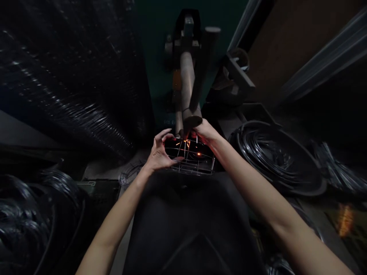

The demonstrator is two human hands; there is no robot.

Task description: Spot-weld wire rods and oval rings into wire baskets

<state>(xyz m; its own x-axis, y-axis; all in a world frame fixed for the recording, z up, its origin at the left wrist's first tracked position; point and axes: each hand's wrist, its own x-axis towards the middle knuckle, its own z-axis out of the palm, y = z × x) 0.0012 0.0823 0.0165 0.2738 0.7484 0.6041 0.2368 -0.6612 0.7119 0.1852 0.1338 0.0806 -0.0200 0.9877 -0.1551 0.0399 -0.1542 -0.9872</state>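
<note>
A small wire basket point(197, 166) of thin metal rods is held under the electrode of a spot welder point(187, 84). Orange sparks fly where its upper edge meets the machine. My left hand point(160, 152) grips the basket's left side, thumb below and fingers curled over the top. At the upper right edge of the basket, close beside the welder's tip, is my right hand point(205, 131). Its fingers are bent and partly hidden behind the machine; a short bit of wire shows by them.
To the right stands a dark round tub point(309, 183) with coils of metal wire rings point(263, 152). More wire pieces point(341, 168) lie beyond it. Wire rings point(20, 214) fill containers at the lower left. Stacked shiny wire goods point(65, 95) rise at the upper left.
</note>
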